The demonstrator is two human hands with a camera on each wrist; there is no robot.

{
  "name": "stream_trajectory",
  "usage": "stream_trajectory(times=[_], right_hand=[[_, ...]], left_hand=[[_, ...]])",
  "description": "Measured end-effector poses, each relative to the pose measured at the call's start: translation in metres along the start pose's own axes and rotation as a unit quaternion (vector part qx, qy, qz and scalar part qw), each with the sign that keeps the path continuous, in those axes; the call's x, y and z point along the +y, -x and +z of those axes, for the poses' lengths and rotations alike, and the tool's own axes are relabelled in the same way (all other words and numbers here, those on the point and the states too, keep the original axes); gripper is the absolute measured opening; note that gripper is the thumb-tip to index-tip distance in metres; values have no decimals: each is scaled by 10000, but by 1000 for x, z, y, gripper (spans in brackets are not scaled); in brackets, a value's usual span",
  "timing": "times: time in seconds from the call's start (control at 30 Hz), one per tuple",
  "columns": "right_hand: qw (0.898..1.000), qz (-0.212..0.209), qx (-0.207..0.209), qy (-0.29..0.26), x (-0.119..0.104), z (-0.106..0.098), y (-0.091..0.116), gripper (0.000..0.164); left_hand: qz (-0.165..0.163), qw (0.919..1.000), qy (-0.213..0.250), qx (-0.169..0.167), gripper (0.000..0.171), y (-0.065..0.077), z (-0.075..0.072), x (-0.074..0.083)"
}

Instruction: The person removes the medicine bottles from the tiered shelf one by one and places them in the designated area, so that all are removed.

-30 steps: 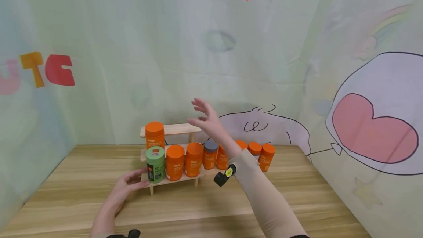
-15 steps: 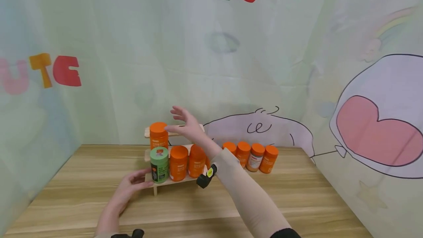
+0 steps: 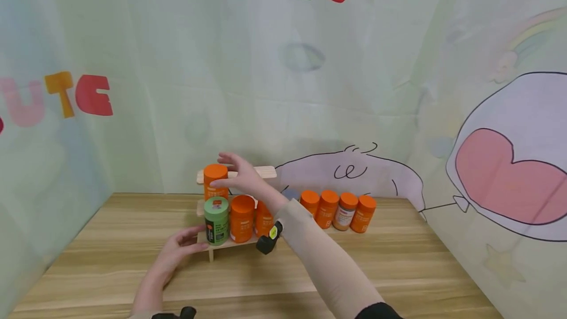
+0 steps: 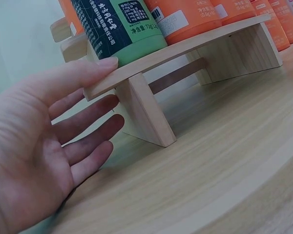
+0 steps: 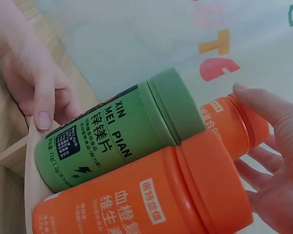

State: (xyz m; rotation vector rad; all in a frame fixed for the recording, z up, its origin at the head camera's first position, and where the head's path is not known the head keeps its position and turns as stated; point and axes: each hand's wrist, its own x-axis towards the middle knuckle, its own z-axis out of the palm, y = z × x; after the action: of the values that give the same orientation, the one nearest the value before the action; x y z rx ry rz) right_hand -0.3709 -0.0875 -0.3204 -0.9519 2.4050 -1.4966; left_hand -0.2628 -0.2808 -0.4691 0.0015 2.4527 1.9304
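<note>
My left hand [image 3: 176, 250] holds the near left corner of a stepped wooden rack [image 4: 149, 109], thumb on the board and fingers beside its leg. Right by that thumb, a green bottle [image 3: 216, 223] stands upright on the lowest step, with an orange bottle [image 3: 242, 219] beside it and another partly behind my right forearm. My right hand [image 3: 244, 177] is around the orange bottle [image 3: 214, 175] at the rack's upper left. Its thumb [image 5: 254, 100] lies against the cap's edge, while the other fingers reach behind the bottle and are partly hidden.
Right of the rack, several orange-capped bottles [image 3: 328, 209] stand in a row on the wood-grain table [image 3: 230, 289]; one has a white label [image 3: 344, 217]. A blue-grey cap [image 3: 290, 193] shows past my right forearm. A printed curtain [image 3: 248, 92] hangs behind.
My right hand has moved left and down, from above the rack's right end to around the upper orange bottle. My left hand stays at the rack's corner. The head view has shifted slightly.
</note>
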Motion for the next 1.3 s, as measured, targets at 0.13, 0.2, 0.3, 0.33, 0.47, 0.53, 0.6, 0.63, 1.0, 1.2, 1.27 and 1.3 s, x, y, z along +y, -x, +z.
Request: stream_trajectory(times=[0.13,0.2,0.3,0.33,0.47,0.53,0.6,0.63,1.0,1.2,1.27,1.3], right_hand=[[9999,59,-102,70,1,1,0,77],[9998,37,-153,119,1,2,0,77],[9996,-13,-235,140,1,4,0,76],[9995,-36,-259,149,1,5,-1,76],[9995,-34,-314,101,2,9,-1,77],[9995,-15,-313,71,3,10,-1,78],[9995,-4,-305,39,4,10,-1,77],[9995,-4,-302,39,4,10,-1,77],[9995,15,-269,152,2,12,-4,76],[9998,37,-129,122,1,12,-1,75],[9999,58,-74,94,-1,12,0,74],[9999,64,-45,94,-2,11,0,74]], left_hand=[[2,10000,19,3,66,-1,1,-1],[7,10000,19,7,66,-1,1,-2],[14,10000,-1,18,65,-1,1,-1],[13,10000,-7,21,65,-1,1,-1],[-17,10000,-5,13,65,-1,1,0],[-29,10000,10,-18,65,-1,2,0],[-34,10000,26,-39,66,-1,2,0],[-33,10000,33,-41,66,-1,2,0],[-36,10000,-40,-24,66,-1,-1,-1],[-32,10000,-62,13,66,-1,0,0],[-47,10000,-70,19,66,-1,0,0],[-53,10000,-69,23,67,-1,0,0]])
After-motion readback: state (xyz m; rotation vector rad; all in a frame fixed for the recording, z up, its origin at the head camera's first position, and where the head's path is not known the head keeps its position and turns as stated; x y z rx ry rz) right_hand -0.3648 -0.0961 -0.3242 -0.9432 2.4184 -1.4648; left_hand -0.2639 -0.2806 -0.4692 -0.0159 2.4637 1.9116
